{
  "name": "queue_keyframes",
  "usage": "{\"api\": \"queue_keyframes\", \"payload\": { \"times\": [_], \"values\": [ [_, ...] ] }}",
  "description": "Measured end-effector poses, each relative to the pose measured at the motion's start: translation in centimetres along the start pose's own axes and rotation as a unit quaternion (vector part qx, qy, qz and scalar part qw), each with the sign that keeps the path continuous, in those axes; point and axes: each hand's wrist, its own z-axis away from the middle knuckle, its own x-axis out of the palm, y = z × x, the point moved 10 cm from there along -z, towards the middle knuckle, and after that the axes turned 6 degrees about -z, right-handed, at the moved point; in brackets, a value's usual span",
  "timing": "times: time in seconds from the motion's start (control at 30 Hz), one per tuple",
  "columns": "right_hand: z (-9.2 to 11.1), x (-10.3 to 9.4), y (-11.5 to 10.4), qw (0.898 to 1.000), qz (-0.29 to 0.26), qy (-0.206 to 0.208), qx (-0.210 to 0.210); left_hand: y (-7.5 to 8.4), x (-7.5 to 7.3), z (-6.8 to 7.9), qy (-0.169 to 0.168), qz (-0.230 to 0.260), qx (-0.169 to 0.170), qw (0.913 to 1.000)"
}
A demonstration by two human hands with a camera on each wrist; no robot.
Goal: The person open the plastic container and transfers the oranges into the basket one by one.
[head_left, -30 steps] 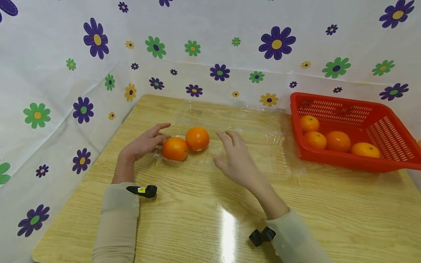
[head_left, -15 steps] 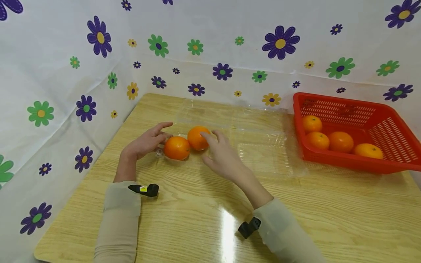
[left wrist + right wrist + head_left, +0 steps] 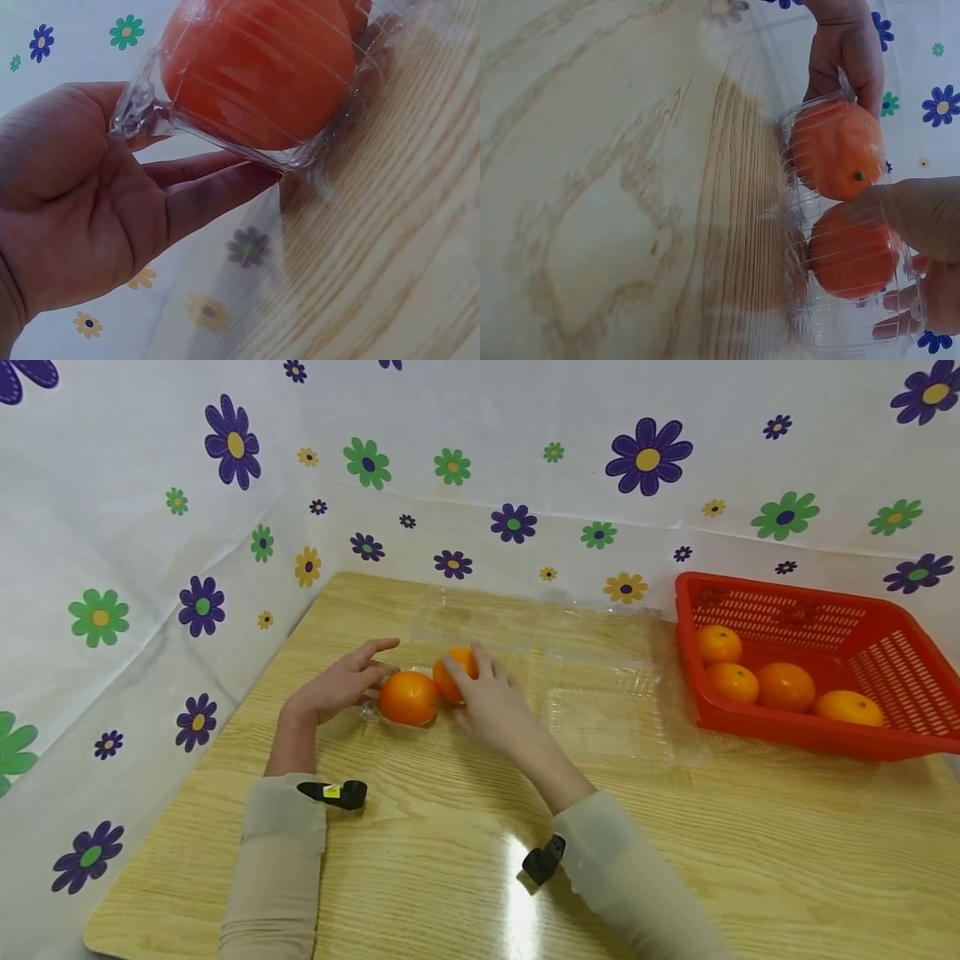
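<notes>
Two oranges sit side by side in a clear plastic container (image 3: 832, 330) on the table. My right hand (image 3: 491, 702) holds the right-hand orange (image 3: 445, 687), its thumb and fingers on either side of the fruit. The left-hand orange (image 3: 408, 698) lies close against it, with its stem spot turned to the right in the head view. At the container's left end, my left hand (image 3: 337, 683) touches the plastic with fairly straight fingers. The left wrist view shows its fingers (image 3: 214, 191) along the outside of the clear wall; some fingertips are hidden.
A red slatted basket (image 3: 885, 739) with several oranges (image 3: 785, 687) stands at the right. More clear plastic (image 3: 611, 722), tray-shaped and hard to outline, lies between it and my right hand. A flower-printed sheet (image 3: 570, 485) hangs behind the wooden table (image 3: 420, 860).
My right hand has moved left from over the clear plastic and taken hold of the right-hand orange. My left hand has stayed at the container's left end.
</notes>
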Motion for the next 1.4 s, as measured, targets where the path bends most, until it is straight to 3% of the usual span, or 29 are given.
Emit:
{"api": "queue_keyframes", "payload": {
  "times": [0.17,0.33,0.6,1.03,1.4],
  "values": [
    [-0.9,0.6,0.0,1.000,0.010,-0.010,0.006,0.0,0.0,0.1,0.001,0.002,-0.001,1.0000],
    [-1.4,1.5,0.6,0.999,-0.032,-0.021,0.024,0.2,0.0,0.2,-0.003,0.003,0.004,1.0000],
    [-1.6,1.2,1.3,0.997,-0.066,0.011,0.037,0.7,-0.1,0.2,-0.005,0.003,0.013,0.9999],
    [-1.0,0.4,1.4,0.996,-0.034,0.081,0.033,0.3,0.1,0.1,-0.009,0.012,0.016,0.9998],
    [-1.0,0.5,1.7,0.994,-0.074,0.069,0.050,0.3,0.2,0.2,-0.011,0.018,0.015,0.9997]
  ]
}}
